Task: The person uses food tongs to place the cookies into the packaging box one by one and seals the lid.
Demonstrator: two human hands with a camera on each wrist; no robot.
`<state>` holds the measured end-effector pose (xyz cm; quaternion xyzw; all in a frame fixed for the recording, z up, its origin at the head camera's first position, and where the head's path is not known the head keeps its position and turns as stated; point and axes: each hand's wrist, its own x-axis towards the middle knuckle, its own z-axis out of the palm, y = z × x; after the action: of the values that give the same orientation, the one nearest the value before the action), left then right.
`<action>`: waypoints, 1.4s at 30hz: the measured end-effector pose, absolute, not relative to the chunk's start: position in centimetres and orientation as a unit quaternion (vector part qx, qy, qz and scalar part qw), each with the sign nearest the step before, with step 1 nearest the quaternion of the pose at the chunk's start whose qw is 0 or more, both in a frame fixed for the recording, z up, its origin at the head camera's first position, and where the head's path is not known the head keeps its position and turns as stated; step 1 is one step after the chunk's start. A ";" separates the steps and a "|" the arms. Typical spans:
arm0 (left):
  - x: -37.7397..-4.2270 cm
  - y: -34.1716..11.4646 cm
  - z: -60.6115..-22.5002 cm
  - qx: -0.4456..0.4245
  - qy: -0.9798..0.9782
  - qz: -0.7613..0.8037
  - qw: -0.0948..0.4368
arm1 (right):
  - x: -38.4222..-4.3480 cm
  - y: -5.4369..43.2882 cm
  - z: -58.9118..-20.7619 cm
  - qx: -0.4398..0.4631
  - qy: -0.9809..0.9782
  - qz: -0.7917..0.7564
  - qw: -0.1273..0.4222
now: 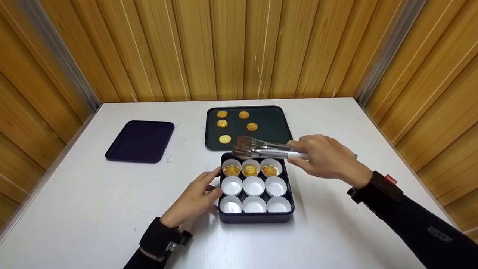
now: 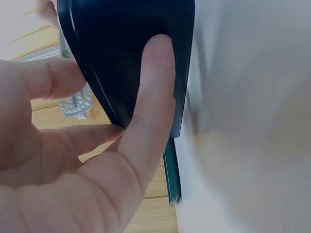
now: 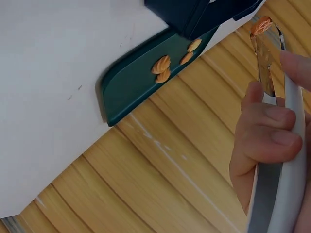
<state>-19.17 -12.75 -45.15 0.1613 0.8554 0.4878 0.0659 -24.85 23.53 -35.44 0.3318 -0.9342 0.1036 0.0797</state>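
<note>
My right hand (image 1: 323,157) grips metal tongs (image 1: 276,150) by their white handles, above the far end of a dark box (image 1: 257,218). In the right wrist view, a swirled cookie (image 3: 262,25) sits between the tips of the tongs. Nine white paper cups fill the box in rows of three. The far row holds cookies (image 1: 250,170), one per cup, while the other cups (image 1: 254,186) show bare white bottoms. My left hand (image 1: 194,198) rests against the box's left side, its fingers touching the outer wall (image 2: 116,53) and rim.
Behind the box lies a dark green tray (image 1: 269,119) with several cookies (image 1: 252,126) spread over it, one of them flat and pale. A dark purple lid-like tray (image 1: 142,142) lies to the left on the white table (image 1: 93,209). Wood-patterned walls (image 1: 227,48) enclose the table.
</note>
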 end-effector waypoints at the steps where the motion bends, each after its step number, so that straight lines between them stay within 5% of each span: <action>1: -19.2 -12.8 -45.1 0.160 0.856 0.487 0.066 | -24.3 23.4 -35.6 0.342 -0.931 0.100 0.080; 33: -19.1 -12.8 -45.1 0.159 0.856 0.488 0.065 | -21.4 20.5 -38.0 0.386 -0.920 0.020 0.066; 42: -19.1 -12.7 -45.0 0.158 0.850 0.497 0.073 | -23.4 22.7 -35.2 0.369 -0.924 0.084 0.059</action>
<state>-19.14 -12.71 -45.00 0.1579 0.8501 0.4971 0.0732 -23.35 22.66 -35.25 0.3686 -0.9239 0.0841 0.0590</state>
